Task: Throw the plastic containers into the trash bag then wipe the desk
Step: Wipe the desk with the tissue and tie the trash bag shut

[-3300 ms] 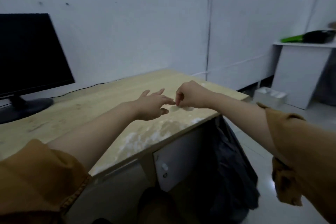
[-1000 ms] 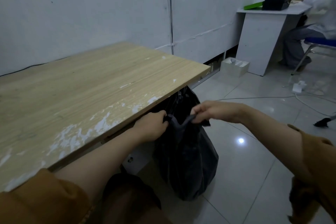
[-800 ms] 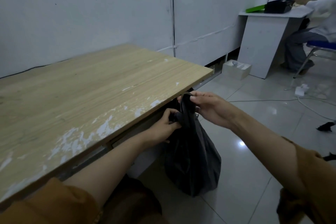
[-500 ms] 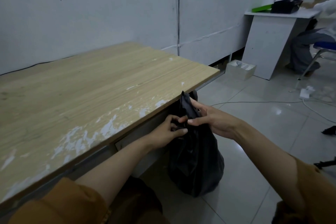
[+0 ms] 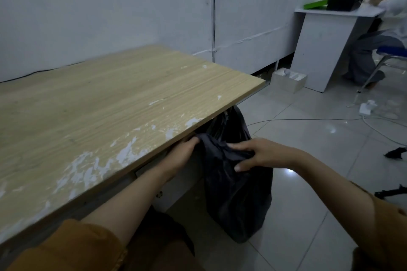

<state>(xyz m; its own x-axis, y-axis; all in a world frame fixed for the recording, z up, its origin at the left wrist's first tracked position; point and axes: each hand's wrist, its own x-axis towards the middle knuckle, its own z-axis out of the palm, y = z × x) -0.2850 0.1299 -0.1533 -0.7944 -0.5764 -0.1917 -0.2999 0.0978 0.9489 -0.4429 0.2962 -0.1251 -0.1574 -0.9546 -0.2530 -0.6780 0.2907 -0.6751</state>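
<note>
- Trash bag: black, thin and crumpled, it hangs beside the near right corner of the surface, between the person's two hands. Its lower half bulges, so it likely holds something already. Whether its bottom rests on the floor I cannot tell.
- The left hand sits just under the surface's edge, its fingers curled round the bag's left rim.
- The right hand lies over the bunched top of the bag, fingers spread across the plastic and thumb tucked beneath, pinching a fold.
- Half a second ago the two hands were close together and held the bag's neck up in a narrow peak. Now they are apart and lower, and the neck is slack and stretched between them.
- A few seconds ago both hands were up on the surface, so the work has moved from there to the bag.
- No plastic containers show anywhere, which suggests the throwing-away is done and the hands are settling or closing the bag.
- The surface is pale wood grain with white patches flaking along its near edge. Nothing to wipe it with is in view, so wiping looks not yet begun.
- Farther off, a white cable runs over the floor tiles, and a small white box stands against the wall.
- Farthest away, a white surface carries a green and a black item, and a seated person is partly in view beside it.
</note>
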